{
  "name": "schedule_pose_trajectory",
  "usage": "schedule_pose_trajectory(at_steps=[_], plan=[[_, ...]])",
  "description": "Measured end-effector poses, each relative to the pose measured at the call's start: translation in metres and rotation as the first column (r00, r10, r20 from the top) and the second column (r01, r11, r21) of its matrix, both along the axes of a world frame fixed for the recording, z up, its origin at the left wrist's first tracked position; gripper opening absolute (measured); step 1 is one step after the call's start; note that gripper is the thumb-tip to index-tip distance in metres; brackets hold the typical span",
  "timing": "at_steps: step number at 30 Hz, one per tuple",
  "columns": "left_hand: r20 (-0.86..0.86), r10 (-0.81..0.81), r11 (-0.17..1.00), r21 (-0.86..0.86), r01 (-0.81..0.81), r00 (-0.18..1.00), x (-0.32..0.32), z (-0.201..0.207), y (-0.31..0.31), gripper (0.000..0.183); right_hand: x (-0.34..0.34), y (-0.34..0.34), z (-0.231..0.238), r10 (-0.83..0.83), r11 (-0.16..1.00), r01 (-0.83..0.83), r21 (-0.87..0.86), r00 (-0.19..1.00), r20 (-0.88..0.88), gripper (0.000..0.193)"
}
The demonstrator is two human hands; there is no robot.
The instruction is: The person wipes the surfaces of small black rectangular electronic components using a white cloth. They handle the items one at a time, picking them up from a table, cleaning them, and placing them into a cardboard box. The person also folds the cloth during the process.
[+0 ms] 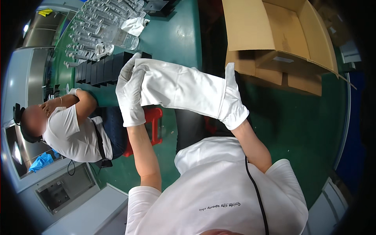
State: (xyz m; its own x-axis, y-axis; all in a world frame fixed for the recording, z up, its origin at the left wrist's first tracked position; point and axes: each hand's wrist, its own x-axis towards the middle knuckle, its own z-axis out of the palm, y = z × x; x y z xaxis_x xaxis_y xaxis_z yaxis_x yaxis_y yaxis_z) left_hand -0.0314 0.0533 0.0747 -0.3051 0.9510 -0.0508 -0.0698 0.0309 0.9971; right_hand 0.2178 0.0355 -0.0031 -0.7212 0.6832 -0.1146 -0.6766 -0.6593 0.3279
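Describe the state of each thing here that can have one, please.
Rectangular white cloth: held spread out, slightly creased
White-gloved left hand: gripping cloth's left end
White-gloved right hand: at its right end, fingers partly hidden
Large brown cardboard box: open
Black rectangular boxes: lined up
Small white cloths on green table: crumpled

Middle — cloth (184,84) spanning from left hand (131,92) to right hand (233,102). Far left, on table (176,43): cluster of glassware (84,31), with bottle (119,37) at its right side and rag (135,26) just right of that. Nearer, same table: row of boxes (105,68), beyond the left hand and to its left. Far right, beyond the right hand: open carton (250,27). Left — seated co-worker (74,137), with stool (154,121) to the right.
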Motion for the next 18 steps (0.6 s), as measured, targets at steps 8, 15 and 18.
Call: schedule_pose_trajectory(at_steps=[8,15,18], plan=[[-0.238,0.195,0.977,0.130,-0.168,0.952,0.043,0.010,-0.019,0.039,0.002,-0.008,-0.007,0.060,0.997,-0.058,-0.051,0.998,0.035,0.099],[-0.963,0.124,0.963,0.175,0.205,0.239,0.131,-0.021,-0.063,0.047,-0.009,-0.013,0.005,-0.085,0.987,0.060,0.149,0.983,0.164,0.104],[-0.972,0.081,0.969,0.129,0.210,0.222,0.144,-0.024,-0.066,0.046,-0.004,-0.016,-0.007,-0.062,0.990,0.046,0.130,0.991,0.118,0.102]])
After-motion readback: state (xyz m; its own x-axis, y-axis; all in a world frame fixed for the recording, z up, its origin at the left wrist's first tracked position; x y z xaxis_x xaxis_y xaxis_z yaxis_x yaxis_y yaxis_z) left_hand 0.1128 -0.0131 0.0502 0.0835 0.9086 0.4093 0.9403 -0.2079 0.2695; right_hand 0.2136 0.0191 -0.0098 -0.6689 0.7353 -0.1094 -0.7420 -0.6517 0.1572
